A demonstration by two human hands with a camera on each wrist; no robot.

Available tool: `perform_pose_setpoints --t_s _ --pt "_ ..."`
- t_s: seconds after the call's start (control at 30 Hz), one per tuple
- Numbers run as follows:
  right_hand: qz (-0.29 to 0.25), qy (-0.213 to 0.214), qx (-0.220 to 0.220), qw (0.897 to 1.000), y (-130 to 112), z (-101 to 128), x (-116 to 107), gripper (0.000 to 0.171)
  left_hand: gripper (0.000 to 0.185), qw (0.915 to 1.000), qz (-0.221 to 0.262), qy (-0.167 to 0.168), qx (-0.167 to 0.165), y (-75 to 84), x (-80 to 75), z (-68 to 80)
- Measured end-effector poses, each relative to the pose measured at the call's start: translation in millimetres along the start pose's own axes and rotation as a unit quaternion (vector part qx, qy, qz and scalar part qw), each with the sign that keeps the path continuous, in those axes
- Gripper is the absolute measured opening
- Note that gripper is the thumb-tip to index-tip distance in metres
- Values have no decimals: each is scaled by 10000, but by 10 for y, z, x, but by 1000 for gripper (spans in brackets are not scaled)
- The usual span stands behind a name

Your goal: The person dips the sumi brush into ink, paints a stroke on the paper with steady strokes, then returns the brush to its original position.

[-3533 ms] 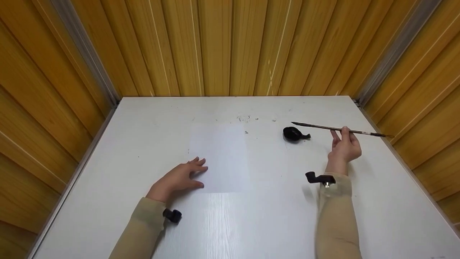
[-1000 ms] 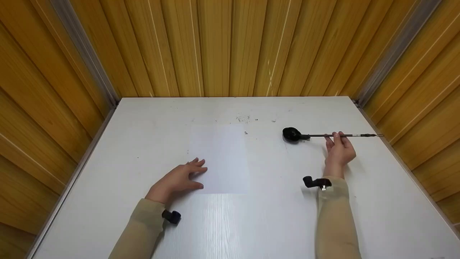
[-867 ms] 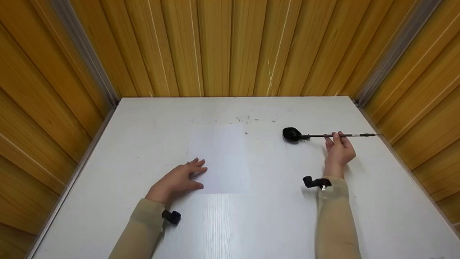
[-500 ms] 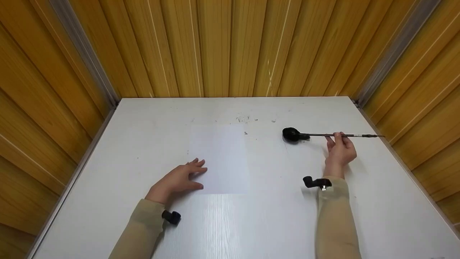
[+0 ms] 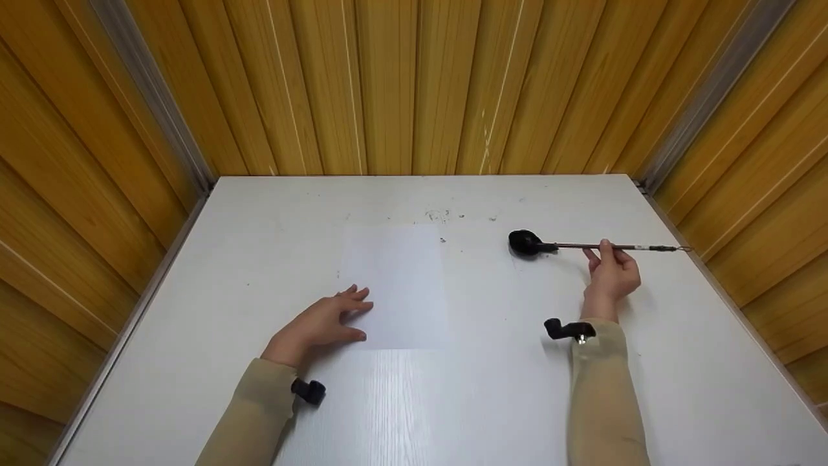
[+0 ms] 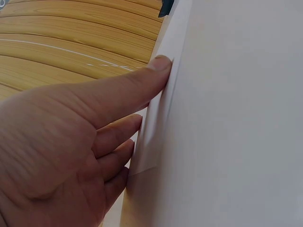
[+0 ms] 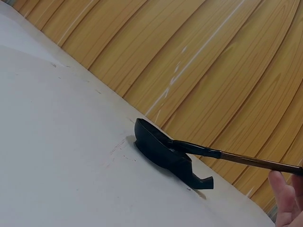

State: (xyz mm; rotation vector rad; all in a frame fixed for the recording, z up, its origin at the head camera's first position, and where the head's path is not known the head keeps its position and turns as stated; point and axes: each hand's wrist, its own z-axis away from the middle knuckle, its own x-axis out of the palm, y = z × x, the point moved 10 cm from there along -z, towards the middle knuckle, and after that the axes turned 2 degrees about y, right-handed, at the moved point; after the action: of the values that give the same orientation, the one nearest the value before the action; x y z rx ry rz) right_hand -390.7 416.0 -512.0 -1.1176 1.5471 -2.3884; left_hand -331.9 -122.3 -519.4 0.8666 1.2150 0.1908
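The right hand point(image 5: 610, 275) pinches a thin brush point(image 5: 611, 246) near the middle of its shaft, fingers point(image 7: 283, 201) curled round it. The brush lies almost level, parallel to the worktop's far edge, its tail toward the right edge. Its dark tip rests in the small black ink dish point(image 5: 525, 242), which sits on the white worktop point(image 5: 491, 388) in the far right part, well apart from the paper. In the right wrist view the tip point(image 7: 194, 148) lies inside the dish point(image 7: 158, 151) at the spout end.

The left hand point(image 5: 320, 321) rests flat, fingers straight and spread, holding nothing; its fingertips point(image 6: 158, 66) press the near left edge of a white sheet of paper point(image 5: 394, 285) that lies in the middle of the worktop, pinning it.

The step in hand looks like loading the brush with ink while the other hand steadies the sheet. The next move would call for lifting the tip clear of the dish rim without tipping the light dish, then carrying the wet tip left over bare worktop to the paper without dripping, and turning the shaft more upright before it touches down.
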Motion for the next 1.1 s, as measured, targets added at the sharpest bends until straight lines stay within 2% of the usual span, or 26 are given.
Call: perform_pose_setpoints --t_s 0.37,0.53,0.63,0.87,1.1 --pt "36 -68 -170 9998 -83 18 38 20 62 10000 -54 26 -32 -5 0 -12" --pt "167 -201 -495 9984 -214 52 109 21 62 10000 -24 48 -35 -7 -6 -10" --pt "221 -317 -878 9954 -310 85 160 20 62 10000 -12 57 -16 -16 -6 -7" --pt "469 -492 -1846 9805 -523 176 263 18 62 10000 37 68 2 -32 -4 -7" --pt "1017 -645 -2652 9567 -650 299 382 17 62 10000 31 65 -46 -34 2 -14"
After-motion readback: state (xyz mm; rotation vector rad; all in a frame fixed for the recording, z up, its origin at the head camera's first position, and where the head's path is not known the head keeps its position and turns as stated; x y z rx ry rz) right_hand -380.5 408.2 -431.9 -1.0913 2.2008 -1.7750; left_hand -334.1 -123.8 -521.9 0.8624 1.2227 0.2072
